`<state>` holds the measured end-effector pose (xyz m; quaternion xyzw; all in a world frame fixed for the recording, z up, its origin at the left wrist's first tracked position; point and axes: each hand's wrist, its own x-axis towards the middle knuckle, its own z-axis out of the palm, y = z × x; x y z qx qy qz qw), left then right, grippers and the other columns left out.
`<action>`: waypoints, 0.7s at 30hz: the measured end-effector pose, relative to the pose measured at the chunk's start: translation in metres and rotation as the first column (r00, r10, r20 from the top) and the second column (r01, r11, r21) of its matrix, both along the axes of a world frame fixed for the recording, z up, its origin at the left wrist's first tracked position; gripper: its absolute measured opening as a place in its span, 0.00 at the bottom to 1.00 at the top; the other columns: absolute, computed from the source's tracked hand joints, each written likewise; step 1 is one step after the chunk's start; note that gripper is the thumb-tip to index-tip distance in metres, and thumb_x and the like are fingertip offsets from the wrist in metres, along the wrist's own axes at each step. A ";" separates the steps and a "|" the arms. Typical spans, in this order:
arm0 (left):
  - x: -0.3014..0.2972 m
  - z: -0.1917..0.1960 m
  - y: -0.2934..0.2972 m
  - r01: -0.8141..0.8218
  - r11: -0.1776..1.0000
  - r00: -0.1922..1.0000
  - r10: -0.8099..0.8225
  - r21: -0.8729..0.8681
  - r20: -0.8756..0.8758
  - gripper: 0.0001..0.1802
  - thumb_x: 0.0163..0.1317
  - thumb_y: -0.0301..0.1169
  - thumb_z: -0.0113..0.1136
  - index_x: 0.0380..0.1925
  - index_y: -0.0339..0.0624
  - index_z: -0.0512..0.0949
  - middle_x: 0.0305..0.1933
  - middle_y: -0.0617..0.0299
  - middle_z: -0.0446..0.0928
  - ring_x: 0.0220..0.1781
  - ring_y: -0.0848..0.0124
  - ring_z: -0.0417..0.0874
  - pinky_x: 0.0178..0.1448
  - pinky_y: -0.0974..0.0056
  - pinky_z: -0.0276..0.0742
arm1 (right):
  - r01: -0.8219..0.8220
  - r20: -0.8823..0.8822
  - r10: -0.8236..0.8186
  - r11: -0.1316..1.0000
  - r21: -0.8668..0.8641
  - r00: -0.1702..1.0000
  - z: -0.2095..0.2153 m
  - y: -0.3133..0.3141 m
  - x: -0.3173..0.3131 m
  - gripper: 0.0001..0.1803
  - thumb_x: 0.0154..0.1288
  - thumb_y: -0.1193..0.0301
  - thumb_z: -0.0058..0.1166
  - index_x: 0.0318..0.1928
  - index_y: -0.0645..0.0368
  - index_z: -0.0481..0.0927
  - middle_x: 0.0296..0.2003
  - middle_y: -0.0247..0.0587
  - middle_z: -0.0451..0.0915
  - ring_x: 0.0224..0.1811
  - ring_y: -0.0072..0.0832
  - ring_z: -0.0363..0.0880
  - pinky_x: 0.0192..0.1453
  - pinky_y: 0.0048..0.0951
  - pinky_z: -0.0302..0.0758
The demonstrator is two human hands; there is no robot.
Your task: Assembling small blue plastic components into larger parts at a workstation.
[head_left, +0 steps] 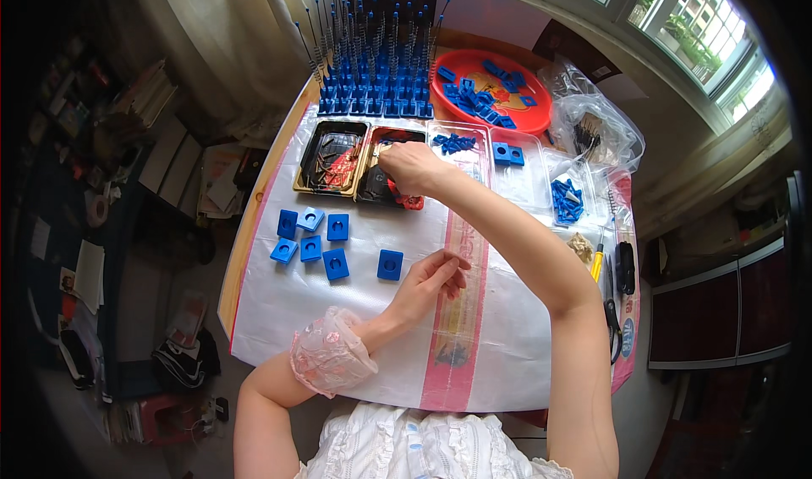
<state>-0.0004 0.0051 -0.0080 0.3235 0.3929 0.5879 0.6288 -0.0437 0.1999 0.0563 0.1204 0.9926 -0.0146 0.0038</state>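
Observation:
My right hand is over a black tray with red marks, its knuckles up. Its fingertips and whatever they touch are hidden. Nearer to me, my left hand hovers over or rests on the silvery sheet, fingers curled in toward the thumb; anything inside them is hidden. A frilly pink cuff circles the left wrist. Just left of that hand lies a blue square block with a round recess. Several more such blocks are spread farther left. Beside the right hand's tray stands a gold-rimmed black tray holding thin dark pieces.
A rack of blue bases with springs and rods stands at the back. A red basin holds blue parts. Clear boxes contain small blue pieces and more blue pieces. Scissors and a yellow-handled tool lie right.

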 end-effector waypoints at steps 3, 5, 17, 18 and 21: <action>0.000 0.001 -0.001 0.001 1.000 1.000 -0.001 -0.009 -0.001 0.15 0.78 0.37 0.46 0.47 0.37 0.77 0.34 0.65 0.78 0.35 0.80 0.77 0.42 0.74 0.74 | -0.021 -0.007 0.021 0.999 -0.027 1.000 0.003 -0.002 0.000 0.06 0.50 0.79 0.58 0.31 0.59 0.84 0.35 0.50 0.85 0.41 0.46 0.85 0.40 0.42 0.81; -0.001 0.001 -0.001 0.000 1.000 1.000 0.000 -0.006 -0.004 0.15 0.78 0.37 0.46 0.47 0.37 0.77 0.34 0.65 0.78 0.35 0.80 0.77 0.42 0.74 0.74 | -0.007 0.048 0.009 0.999 -0.045 0.999 0.013 -0.005 0.000 0.11 0.54 0.79 0.57 0.38 0.59 0.85 0.39 0.49 0.86 0.45 0.44 0.86 0.44 0.40 0.83; -0.001 0.000 0.000 0.005 1.000 1.000 -0.005 -0.004 0.003 0.15 0.78 0.37 0.46 0.47 0.37 0.77 0.34 0.64 0.78 0.35 0.80 0.77 0.41 0.74 0.74 | 0.046 0.133 -0.044 0.999 -0.012 0.990 0.008 0.002 0.007 0.09 0.47 0.78 0.63 0.33 0.59 0.85 0.36 0.49 0.86 0.42 0.44 0.86 0.41 0.40 0.82; 0.000 0.001 0.001 0.006 1.000 1.000 -0.006 -0.005 0.000 0.15 0.78 0.37 0.46 0.47 0.37 0.77 0.34 0.64 0.78 0.35 0.80 0.77 0.41 0.74 0.74 | 0.048 0.141 -0.048 0.999 0.003 0.989 0.004 0.003 0.005 0.11 0.46 0.77 0.65 0.35 0.59 0.86 0.38 0.48 0.86 0.44 0.42 0.86 0.43 0.39 0.83; 0.000 0.002 0.001 0.007 1.000 1.000 -0.007 -0.009 -0.005 0.15 0.78 0.37 0.46 0.47 0.37 0.77 0.34 0.64 0.78 0.35 0.80 0.77 0.41 0.74 0.74 | 0.033 0.122 -0.032 0.999 -0.006 0.992 -0.003 0.006 0.002 0.13 0.44 0.79 0.64 0.35 0.60 0.86 0.38 0.49 0.86 0.44 0.44 0.86 0.43 0.40 0.83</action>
